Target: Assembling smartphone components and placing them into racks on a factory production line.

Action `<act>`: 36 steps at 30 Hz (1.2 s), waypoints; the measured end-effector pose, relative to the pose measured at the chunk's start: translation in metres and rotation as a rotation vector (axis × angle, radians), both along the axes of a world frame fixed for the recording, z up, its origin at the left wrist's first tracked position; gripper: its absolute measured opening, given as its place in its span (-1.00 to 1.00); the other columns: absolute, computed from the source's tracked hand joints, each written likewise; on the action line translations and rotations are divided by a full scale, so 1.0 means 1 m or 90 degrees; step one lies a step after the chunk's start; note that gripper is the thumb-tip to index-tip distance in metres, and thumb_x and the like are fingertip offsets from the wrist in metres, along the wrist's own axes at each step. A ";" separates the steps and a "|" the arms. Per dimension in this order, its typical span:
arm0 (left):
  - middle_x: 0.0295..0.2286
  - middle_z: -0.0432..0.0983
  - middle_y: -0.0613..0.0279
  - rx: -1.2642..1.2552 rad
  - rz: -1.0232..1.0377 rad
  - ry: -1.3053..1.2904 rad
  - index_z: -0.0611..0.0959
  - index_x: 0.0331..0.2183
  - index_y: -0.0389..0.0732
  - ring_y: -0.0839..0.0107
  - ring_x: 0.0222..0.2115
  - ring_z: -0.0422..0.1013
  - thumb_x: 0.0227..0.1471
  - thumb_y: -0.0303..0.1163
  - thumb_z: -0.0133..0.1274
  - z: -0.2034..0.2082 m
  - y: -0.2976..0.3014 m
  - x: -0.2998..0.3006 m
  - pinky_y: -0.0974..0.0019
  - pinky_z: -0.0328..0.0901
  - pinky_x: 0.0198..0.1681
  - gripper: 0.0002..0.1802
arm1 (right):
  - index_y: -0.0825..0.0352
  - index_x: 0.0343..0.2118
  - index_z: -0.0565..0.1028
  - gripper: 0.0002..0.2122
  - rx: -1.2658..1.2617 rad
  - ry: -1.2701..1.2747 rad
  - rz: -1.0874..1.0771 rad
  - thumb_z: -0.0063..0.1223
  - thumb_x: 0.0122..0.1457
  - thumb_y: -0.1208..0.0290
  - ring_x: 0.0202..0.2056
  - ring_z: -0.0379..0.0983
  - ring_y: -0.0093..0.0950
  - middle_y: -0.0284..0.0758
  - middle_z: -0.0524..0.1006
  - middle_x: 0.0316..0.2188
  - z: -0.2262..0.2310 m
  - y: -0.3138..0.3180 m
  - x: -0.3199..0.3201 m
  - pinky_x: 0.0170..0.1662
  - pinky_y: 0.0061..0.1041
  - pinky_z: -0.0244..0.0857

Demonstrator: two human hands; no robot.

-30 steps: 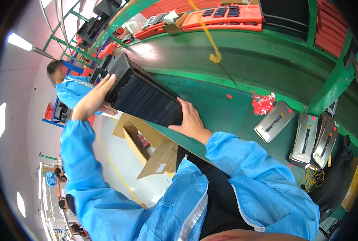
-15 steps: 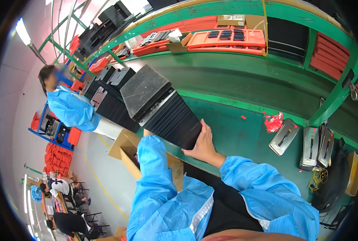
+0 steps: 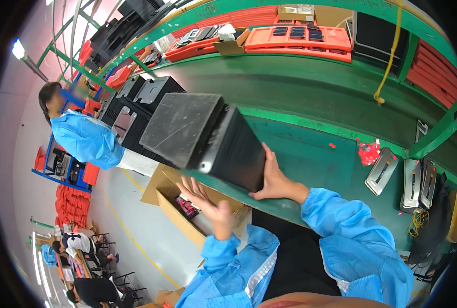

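A large black block-like stack (image 3: pixel 237 149) with ridged sides stands at the left part of the green bench (image 3: pixel 300 154). Its scuffed, dark grey slab-like end (image 3: pixel 182 128) faces up toward me. My right hand (image 3: pixel 279 177) grips the stack's near right corner, fingers along the side and thumb below. Off the stack, my left hand (image 3: pixel 208 205) is open with fingers spread, slightly blurred, above an open cardboard box (image 3: pixel 179 226). Inside that box lie small red and dark packets (image 3: pixel 187 206).
More black stacks (image 3: pixel 154 95) stand at the left, beside a person in a blue jacket (image 3: pixel 87 138). Red scraps (image 3: pixel 369 152) and metal-framed flat parts (image 3: pixel 381 172) lie on the right. A yellow strap (image 3: pixel 392 56) hangs from the green shelf frame. Red trays (image 3: pixel 297 46) sit at the back.
My left hand has come out from behind the stack and opened over the cardboard box. The stack has turned and sits slightly nearer me, with my right hand still on its corner.
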State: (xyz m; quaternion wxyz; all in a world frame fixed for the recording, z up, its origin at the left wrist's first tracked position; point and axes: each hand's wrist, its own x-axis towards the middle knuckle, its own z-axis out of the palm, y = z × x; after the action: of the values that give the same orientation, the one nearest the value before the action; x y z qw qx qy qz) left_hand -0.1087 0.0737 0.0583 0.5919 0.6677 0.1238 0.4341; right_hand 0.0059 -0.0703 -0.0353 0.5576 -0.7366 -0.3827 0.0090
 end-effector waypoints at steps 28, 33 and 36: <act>0.18 0.30 -0.27 0.235 0.336 0.124 0.25 0.28 -0.42 -0.11 0.25 0.20 -0.35 -0.07 0.58 -0.078 0.216 0.121 0.04 0.09 0.31 0.30 | 0.30 0.45 -0.16 -0.08 0.209 0.204 0.233 0.27 0.17 0.40 0.34 0.12 -0.10 0.06 0.15 0.28 -0.037 0.200 0.102 0.35 -0.15 0.08; 0.13 0.37 -0.17 0.158 0.610 0.214 0.34 0.22 -0.41 -0.12 0.22 0.21 -0.23 -0.26 0.50 -0.053 0.153 0.116 0.05 0.09 0.32 0.05 | 0.24 0.39 0.09 -0.33 0.286 0.375 0.231 0.10 0.25 0.61 0.19 0.36 -0.27 -0.10 0.30 0.19 -0.037 0.120 0.070 0.19 -0.36 0.31; 0.07 0.40 -0.10 0.778 0.419 0.237 0.47 0.12 -0.36 -0.14 0.20 0.20 -0.12 -0.39 0.33 -0.023 0.099 0.104 -0.03 0.04 0.36 -0.26 | 0.29 0.29 0.23 -0.43 0.248 0.380 0.202 0.13 0.21 0.57 0.06 0.45 -0.35 -0.14 0.40 0.08 -0.040 0.063 0.063 0.10 -0.37 0.38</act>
State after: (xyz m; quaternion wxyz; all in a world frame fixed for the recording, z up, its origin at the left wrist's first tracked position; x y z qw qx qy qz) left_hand -0.0047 0.1724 0.0352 -0.0805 0.8705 0.1524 0.4610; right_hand 0.0684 -0.0072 -0.0750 0.7656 -0.5135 -0.3076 0.2359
